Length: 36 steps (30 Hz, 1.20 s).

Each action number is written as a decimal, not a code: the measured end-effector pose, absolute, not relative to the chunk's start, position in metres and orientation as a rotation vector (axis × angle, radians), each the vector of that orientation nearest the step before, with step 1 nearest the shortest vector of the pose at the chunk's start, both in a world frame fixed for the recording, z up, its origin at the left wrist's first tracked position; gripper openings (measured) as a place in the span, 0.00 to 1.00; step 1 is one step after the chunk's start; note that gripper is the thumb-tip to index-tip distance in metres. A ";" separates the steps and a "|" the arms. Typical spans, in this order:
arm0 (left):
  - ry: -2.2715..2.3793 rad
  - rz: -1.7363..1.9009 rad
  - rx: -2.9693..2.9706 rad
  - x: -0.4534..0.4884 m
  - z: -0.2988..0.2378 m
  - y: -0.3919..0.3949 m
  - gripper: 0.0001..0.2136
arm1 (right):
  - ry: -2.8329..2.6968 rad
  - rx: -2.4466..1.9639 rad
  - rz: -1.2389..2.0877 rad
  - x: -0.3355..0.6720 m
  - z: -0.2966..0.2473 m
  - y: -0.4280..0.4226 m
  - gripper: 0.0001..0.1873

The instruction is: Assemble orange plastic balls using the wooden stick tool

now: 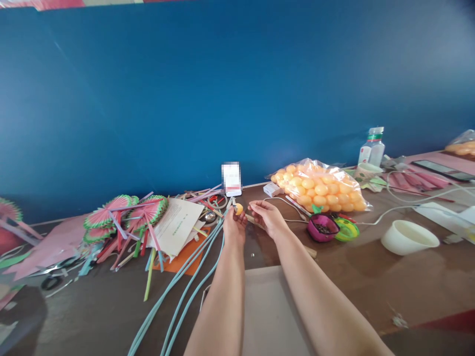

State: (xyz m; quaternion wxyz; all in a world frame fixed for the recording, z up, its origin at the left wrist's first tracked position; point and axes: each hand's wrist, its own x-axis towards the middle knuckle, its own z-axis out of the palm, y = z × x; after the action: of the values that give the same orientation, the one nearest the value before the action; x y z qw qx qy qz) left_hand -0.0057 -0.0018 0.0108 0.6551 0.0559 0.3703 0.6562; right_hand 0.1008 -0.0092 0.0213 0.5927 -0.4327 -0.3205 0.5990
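Note:
My left hand (234,227) is closed on a small yellow-orange plastic ball (239,209), held between the thumb and fingertips. Just to its right is my right hand (267,217), thumb and fingers pinched together; whatever they hold, if anything, is too small to make out. A narrow gap separates the two hands. Several pale blue cords (185,269) run from beside my left hand down toward the table's near edge. Behind the hands stands an upright white device or card (232,180), partly blurred.
A clear bag of orange balls (322,188) lies at right, near a purple pot (322,230) of small dark pieces and a white bowl (408,237). Folded paper fans (111,212) and papers (176,225) crowd the left. Bottles (372,147) stand by the blue wall (237,89).

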 end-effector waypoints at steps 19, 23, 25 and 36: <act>0.913 1.876 0.313 -0.020 0.059 -0.019 0.12 | -0.728 -0.858 1.461 0.105 0.033 -0.013 0.21; 0.927 1.767 0.242 -0.018 0.047 -0.013 0.09 | -0.692 -0.894 1.460 0.102 0.028 -0.010 0.19; 0.917 1.637 0.164 -0.015 0.039 -0.009 0.07 | -0.661 -0.907 1.458 0.100 0.024 -0.008 0.18; 0.846 1.499 0.169 -0.012 0.015 -0.002 0.07 | -0.636 -0.832 1.582 0.093 0.017 -0.007 0.14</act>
State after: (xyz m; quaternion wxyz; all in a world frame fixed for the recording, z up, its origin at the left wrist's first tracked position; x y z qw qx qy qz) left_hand -0.0122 -0.0017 0.0154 0.6488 0.0744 0.3723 0.6595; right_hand 0.0933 -0.0067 0.0165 0.5827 -0.3563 -0.2723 0.6777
